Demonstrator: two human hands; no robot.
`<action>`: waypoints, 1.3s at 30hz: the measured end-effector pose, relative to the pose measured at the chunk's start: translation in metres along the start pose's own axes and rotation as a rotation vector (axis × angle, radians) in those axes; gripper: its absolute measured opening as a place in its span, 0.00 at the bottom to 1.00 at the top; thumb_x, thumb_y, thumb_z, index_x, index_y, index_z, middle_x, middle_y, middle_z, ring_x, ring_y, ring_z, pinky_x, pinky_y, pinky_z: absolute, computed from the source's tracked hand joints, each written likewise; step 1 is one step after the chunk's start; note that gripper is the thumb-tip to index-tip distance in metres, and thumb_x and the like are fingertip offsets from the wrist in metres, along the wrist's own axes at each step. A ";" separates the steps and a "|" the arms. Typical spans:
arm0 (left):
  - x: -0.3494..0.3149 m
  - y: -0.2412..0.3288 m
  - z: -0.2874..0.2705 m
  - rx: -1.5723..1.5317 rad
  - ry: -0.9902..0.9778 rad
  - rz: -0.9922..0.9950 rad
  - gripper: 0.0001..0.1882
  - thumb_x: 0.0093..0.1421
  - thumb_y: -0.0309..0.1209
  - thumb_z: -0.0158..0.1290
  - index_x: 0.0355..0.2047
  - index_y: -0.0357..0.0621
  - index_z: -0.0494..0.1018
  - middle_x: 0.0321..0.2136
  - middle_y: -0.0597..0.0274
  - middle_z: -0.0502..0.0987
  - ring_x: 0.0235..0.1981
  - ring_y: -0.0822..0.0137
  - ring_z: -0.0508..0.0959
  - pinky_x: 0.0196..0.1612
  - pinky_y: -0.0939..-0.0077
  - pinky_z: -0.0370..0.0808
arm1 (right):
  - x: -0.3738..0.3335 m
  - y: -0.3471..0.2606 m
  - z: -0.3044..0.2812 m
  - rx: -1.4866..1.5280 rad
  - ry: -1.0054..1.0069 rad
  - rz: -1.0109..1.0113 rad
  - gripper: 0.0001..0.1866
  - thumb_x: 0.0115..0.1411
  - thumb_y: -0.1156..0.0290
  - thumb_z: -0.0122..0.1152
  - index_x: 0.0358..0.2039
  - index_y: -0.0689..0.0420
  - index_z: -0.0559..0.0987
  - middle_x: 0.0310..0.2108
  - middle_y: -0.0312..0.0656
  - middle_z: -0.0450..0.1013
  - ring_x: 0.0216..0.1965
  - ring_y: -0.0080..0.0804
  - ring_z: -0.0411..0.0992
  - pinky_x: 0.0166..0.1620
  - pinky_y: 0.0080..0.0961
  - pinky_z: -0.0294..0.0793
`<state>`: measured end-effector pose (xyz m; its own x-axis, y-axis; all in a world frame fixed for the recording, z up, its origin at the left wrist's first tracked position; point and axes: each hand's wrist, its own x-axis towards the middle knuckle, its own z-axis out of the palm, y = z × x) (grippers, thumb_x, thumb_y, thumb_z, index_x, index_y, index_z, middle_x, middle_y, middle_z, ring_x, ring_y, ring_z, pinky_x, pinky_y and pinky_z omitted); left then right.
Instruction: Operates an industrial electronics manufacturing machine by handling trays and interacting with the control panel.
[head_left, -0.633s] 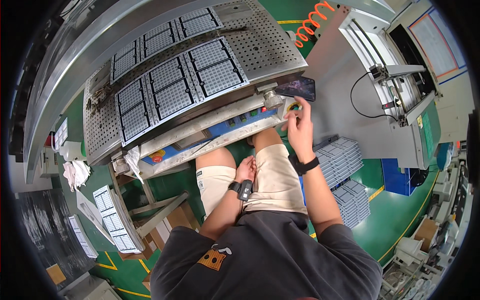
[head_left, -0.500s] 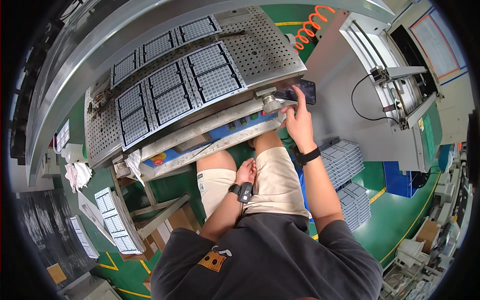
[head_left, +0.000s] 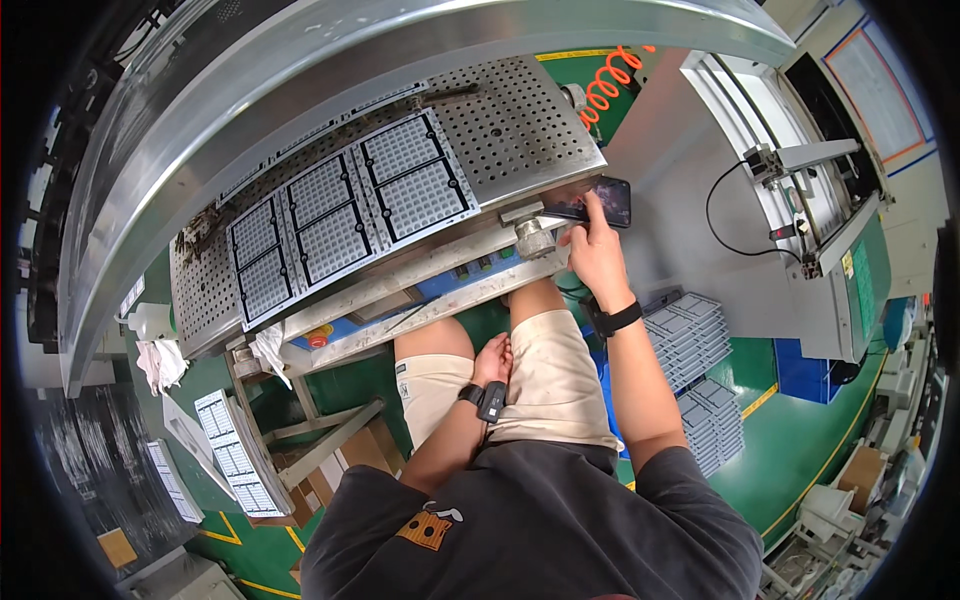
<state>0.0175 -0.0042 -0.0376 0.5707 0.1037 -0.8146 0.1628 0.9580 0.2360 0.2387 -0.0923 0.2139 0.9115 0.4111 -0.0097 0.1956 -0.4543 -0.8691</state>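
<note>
My right hand (head_left: 597, 256) reaches to a dark phone (head_left: 614, 203) lying at the right end of the perforated metal table (head_left: 520, 120). Its index finger is stretched onto the lit screen, the thumb stands apart, and the other fingers curl; nothing is gripped. My left hand (head_left: 493, 360) rests between my thighs with its fingers loosely curled in, and no object shows in it. A metal knob (head_left: 533, 238) sits just left of my right hand. On the table lies a grey-white grid panel sheet (head_left: 328, 215) with black lines; another row behind it is mostly hidden.
A thick metal frame (head_left: 420, 38) spans over the table's far side. Below the near edge is a blue control panel (head_left: 440, 264) with a red button (head_left: 320, 336). Stacked grid panels (head_left: 690, 340) stand at right, more panels (head_left: 238, 455) at left. An orange coiled hose (head_left: 607, 85) hangs behind.
The metal frame has come lower over the table and now covers most of the far row of panels. My right index finger stays at the phone; my left hand stays in place.
</note>
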 end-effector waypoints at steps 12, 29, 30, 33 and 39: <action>-0.002 -0.002 0.001 0.006 0.034 0.006 0.07 0.69 0.29 0.51 0.45 0.43 0.74 0.31 0.69 0.74 0.29 0.78 0.72 0.28 0.89 0.72 | -0.017 0.001 0.000 0.114 0.088 -0.062 0.36 0.61 0.81 0.40 0.71 0.48 0.55 0.26 0.40 0.77 0.15 0.26 0.70 0.24 0.26 0.73; 0.006 -0.006 -0.006 0.305 -0.206 -0.048 0.19 0.73 0.42 0.38 0.47 0.42 0.73 0.42 0.57 0.79 0.39 0.63 0.78 0.46 0.68 0.76 | -0.129 0.100 0.060 0.504 -0.619 0.420 0.09 0.72 0.66 0.51 0.45 0.58 0.75 0.26 0.36 0.75 0.20 0.22 0.74 0.20 0.17 0.69; 0.003 -0.006 -0.002 0.295 -0.300 -0.040 0.19 0.73 0.42 0.35 0.43 0.43 0.72 0.36 0.58 0.76 0.36 0.63 0.77 0.45 0.67 0.75 | -0.131 0.104 0.061 0.512 -0.604 0.456 0.10 0.72 0.67 0.51 0.46 0.59 0.74 0.26 0.37 0.76 0.20 0.22 0.74 0.20 0.17 0.69; -0.012 -0.007 0.016 0.299 -0.325 -0.087 0.22 0.74 0.43 0.29 0.35 0.46 0.70 0.23 0.60 0.71 0.29 0.63 0.74 0.45 0.66 0.74 | -0.128 0.112 0.065 0.579 -0.569 0.446 0.10 0.72 0.69 0.49 0.49 0.60 0.72 0.25 0.40 0.77 0.20 0.23 0.75 0.20 0.17 0.69; -0.027 -0.004 0.041 0.219 -0.275 -0.193 0.32 0.74 0.56 0.25 0.25 0.47 0.66 0.17 0.60 0.67 0.28 0.58 0.74 0.42 0.67 0.73 | -0.120 0.113 0.062 0.602 -0.574 0.506 0.11 0.72 0.70 0.48 0.50 0.59 0.72 0.27 0.42 0.79 0.20 0.24 0.76 0.21 0.17 0.70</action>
<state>0.0346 -0.0219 0.0050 0.7023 -0.1763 -0.6897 0.4389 0.8701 0.2245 0.1288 -0.1440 0.0860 0.4906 0.6740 -0.5523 -0.5334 -0.2689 -0.8020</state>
